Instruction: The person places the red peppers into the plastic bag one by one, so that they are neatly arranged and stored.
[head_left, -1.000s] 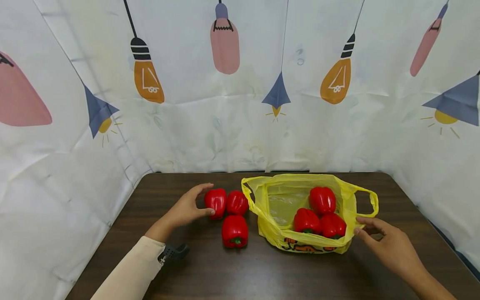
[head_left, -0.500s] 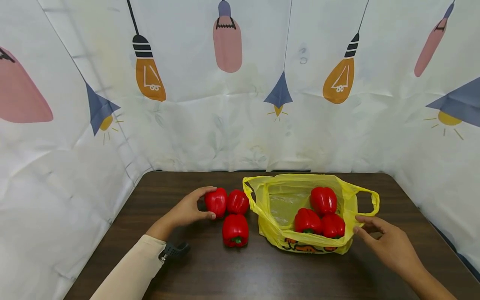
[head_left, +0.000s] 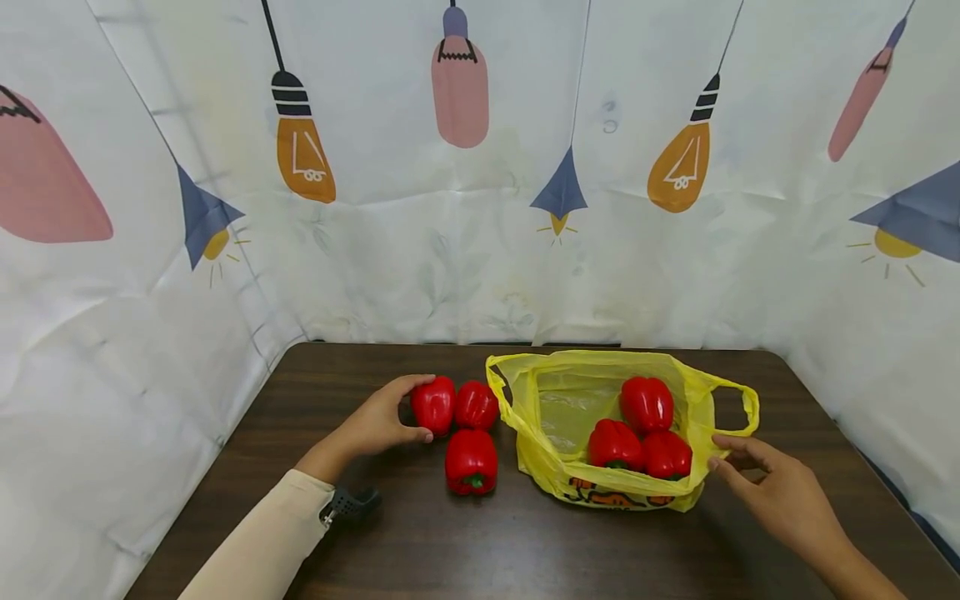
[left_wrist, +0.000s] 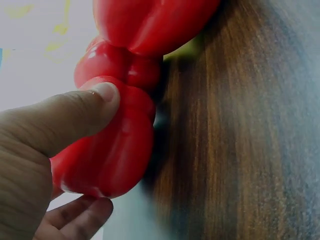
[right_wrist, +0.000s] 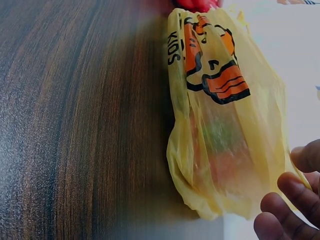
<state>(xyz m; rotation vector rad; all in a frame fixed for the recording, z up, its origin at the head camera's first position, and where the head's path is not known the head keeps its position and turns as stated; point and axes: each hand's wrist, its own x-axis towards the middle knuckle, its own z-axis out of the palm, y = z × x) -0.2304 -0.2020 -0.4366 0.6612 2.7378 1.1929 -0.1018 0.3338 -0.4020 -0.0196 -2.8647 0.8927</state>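
Note:
At the left of the table, my left hand (head_left: 373, 423) grips a red bell pepper (head_left: 433, 407) between thumb and fingers. The left wrist view shows the thumb pressed across this bell pepper (left_wrist: 117, 157), with fingertips beneath it. Two more red bell peppers stand close by, one just right (head_left: 477, 405) and one in front (head_left: 471, 462). A yellow plastic bag (head_left: 536, 471) stands with its mouth spread, holding three red bell peppers (head_left: 647, 405) on its right side. My right hand (head_left: 787, 492) pinches the bag's right edge; in the right wrist view the bag (right_wrist: 230, 135) hides its contents.
Everything stands on a dark wood-grain table (head_left: 435, 542). Behind it hangs a white curtain (head_left: 390, 267) printed with lamps and bulbs. One bag handle (head_left: 742, 404) loops out at the right, close to my right hand. A dark watch (head_left: 348, 504) is on my left wrist.
My left thumb and fingers have closed in on the leftmost bell pepper. The right hand keeps its place at the bag's edge. The head view has shifted slightly.

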